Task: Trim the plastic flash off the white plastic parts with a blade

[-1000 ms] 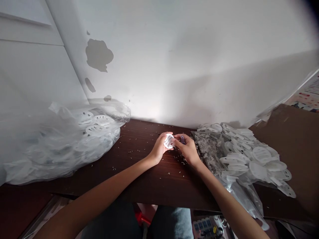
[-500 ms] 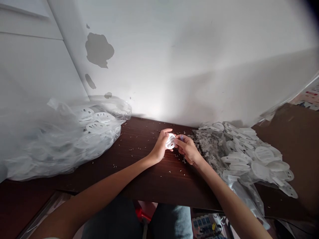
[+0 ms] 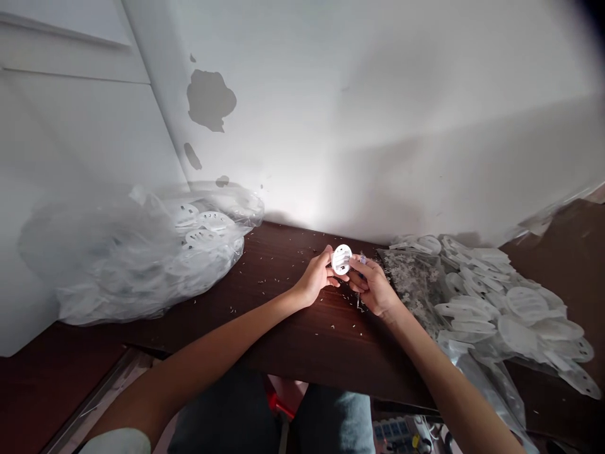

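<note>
Above the dark surface (image 3: 283,353), the white disc (image 3: 341,260) is held up between the two hands. To its right, the right hand (image 3: 377,291) is turned inward, the disc's edge pinched in its grip, and a slim tool (image 3: 363,259) is lodged among its fingers. To the disc's left, the left hand (image 3: 312,279) is raised, thumb uppermost, fingers bent low; whether its grip is pressed on the rim cannot be told

glare on white disc (image 3: 341,259), shadowed wall (image 3: 454,170), dim foreground, dark top-right corner
</note>
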Tool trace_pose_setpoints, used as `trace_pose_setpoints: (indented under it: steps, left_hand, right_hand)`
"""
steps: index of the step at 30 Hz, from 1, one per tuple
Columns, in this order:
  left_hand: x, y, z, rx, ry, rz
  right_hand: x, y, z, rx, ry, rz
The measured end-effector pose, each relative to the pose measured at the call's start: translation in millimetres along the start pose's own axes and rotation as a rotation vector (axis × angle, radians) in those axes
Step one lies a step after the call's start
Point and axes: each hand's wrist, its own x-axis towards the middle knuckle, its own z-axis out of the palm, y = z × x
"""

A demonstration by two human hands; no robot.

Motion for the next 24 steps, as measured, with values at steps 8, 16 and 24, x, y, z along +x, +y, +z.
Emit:
trace_pose_setpoints:
  steps: [8, 16, 24]
  left_hand:
    - [-5, 2, 3, -0.024, -0.049, 0.012]
    - [-10, 2, 2, 0.030, -0.090, 0.028]
    - [-13, 7, 9, -0.009, -0.039, 0.028]
  right_hand:
    - [1, 1, -1, 0.078, -0.008, -0.007]
    - [4, 11, -4, 0.047, 0.013, -0.078]
    - [0, 7, 1, 0.098, -0.014, -0.098]
